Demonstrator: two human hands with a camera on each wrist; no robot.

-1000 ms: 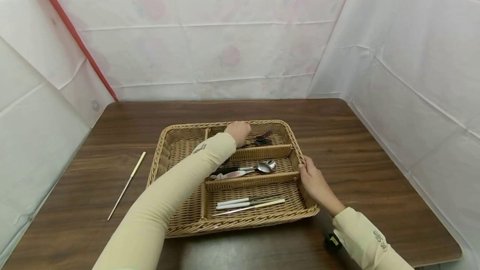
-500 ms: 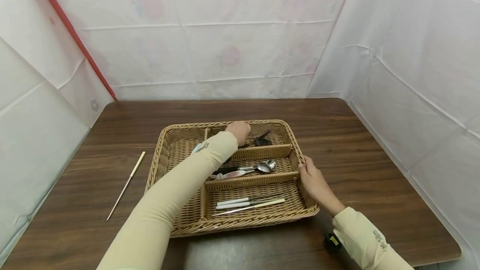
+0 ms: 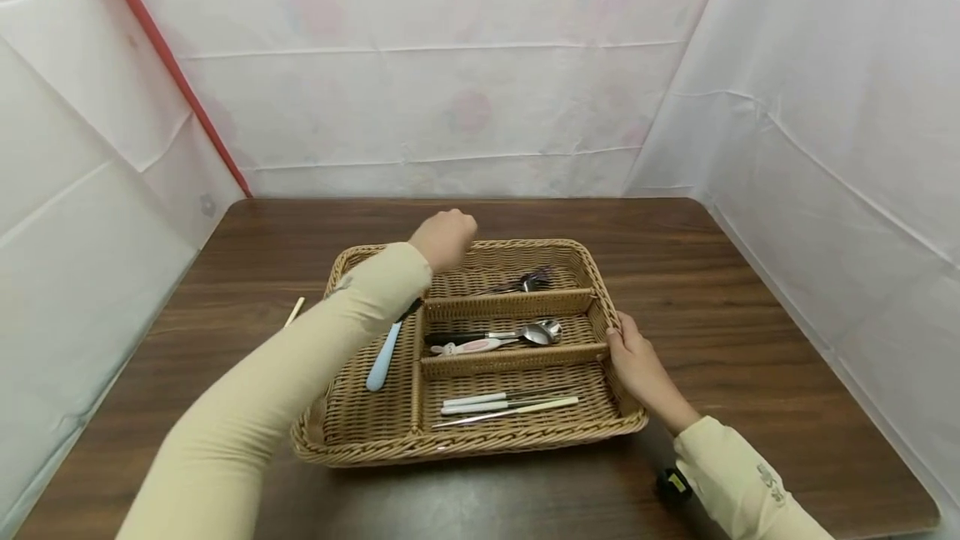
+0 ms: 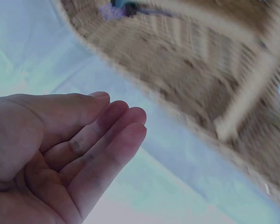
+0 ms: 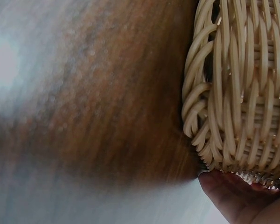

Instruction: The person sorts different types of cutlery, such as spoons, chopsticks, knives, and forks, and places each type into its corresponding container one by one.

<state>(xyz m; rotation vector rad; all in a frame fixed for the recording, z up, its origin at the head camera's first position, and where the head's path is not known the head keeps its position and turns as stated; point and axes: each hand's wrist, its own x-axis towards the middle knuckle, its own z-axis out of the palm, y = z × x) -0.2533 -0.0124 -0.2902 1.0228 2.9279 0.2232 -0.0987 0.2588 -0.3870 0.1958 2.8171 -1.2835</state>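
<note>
My left hand (image 3: 446, 238) is raised over the back rim of a wicker cutlery basket (image 3: 529, 438), with nothing in it. In the left wrist view its fingers (image 4: 116, 140) are loosely bent, the thumb near the fingertips. Below and to the right of it, forks (image 3: 534, 280) lie in the back compartment. My right hand (image 3: 643, 369) grips the basket's right rim, thumb on the inside. Spoons (image 3: 537, 333) fill part of the middle compartment, one with a pink-and-white rabbit handle. Slim metal chopsticks (image 3: 510, 408) with white and cream handles lie in the front compartment.
A blue-handled utensil (image 3: 384, 359) lies in the long left compartment, its upper end behind my left sleeve. Left of the basket, a cream-handled chopstick (image 3: 295, 311) on the wooden table (image 3: 735, 315) is mostly covered by that arm. A black-and-yellow object (image 3: 673, 483) sits by my right sleeve.
My left hand has lifted out of the back compartment and moved left, exposing the forks and the blue handle. My right hand keeps its grip. The head view has shifted slightly.
</note>
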